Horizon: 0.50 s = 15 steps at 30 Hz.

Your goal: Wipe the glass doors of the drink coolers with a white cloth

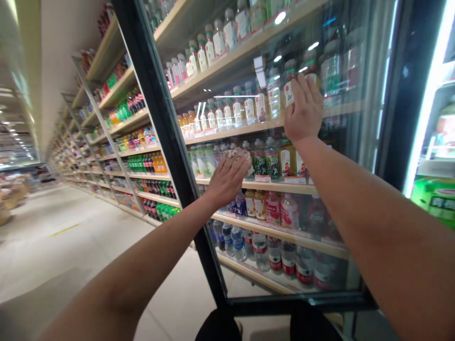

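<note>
A black-framed glass door (pixel 341 156) stands in front of me, with light reflections on its pane. My left hand (pixel 229 176) presses a crumpled, pale patterned cloth (pixel 237 154) against the glass near the middle; most of the cloth is hidden under the fingers. Higher and to the right, my right hand (pixel 304 108) lies with its palm toward the pane, fingers stretched out, with nothing seen in it. Through the glass appear rows of bottled drinks (pixel 261 158) on pale wooden shelves, partly covered by my hands and forearms.
Long shelves of bottles (pixel 145 163) run away along the left beside a pale tiled floor (pixel 60 246). At the right edge is a lit case with a green package (pixel 435 199). My dark-clothed knees (pixel 218 327) show below the door's bottom frame (pixel 298 303).
</note>
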Available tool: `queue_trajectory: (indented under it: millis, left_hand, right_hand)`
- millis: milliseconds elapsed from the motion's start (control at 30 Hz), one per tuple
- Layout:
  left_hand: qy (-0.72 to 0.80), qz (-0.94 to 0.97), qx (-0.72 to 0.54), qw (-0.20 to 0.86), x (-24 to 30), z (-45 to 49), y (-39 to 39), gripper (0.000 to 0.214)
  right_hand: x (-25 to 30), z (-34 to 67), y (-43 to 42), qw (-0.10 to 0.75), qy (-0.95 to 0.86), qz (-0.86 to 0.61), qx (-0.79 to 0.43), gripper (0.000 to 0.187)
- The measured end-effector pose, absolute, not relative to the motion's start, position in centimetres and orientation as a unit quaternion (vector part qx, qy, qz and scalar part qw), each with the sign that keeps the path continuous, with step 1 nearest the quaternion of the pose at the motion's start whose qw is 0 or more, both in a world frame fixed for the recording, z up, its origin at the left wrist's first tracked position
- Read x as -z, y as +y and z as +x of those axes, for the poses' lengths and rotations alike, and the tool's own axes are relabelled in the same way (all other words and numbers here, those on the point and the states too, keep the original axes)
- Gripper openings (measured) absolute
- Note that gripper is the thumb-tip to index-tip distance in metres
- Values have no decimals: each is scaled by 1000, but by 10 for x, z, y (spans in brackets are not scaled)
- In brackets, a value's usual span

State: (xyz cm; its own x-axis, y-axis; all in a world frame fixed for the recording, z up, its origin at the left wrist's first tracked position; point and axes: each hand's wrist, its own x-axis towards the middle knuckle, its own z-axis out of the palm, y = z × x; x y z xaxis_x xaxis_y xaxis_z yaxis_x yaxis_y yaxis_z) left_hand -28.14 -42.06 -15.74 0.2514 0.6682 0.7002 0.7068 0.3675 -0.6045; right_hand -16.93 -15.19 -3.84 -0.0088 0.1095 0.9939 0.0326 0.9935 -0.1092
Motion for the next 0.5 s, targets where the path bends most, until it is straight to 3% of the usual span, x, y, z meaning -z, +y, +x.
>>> queue_trajectory:
  millis: [100,333,500]
  left_hand:
    - [-599,-597,4,534,134,-281,-415,61]
    - [-564,-588,120,567,61,-284,-380,41]
    - [-543,-634,121,537,49,-279,-372,56]
  right_hand:
    - [38,-176,-140,715,-698,-18,-19,56]
    - [39,-172,-139,731,-682,-20,14,52]
    - [45,-152,-180,724,-688,12,46,56]
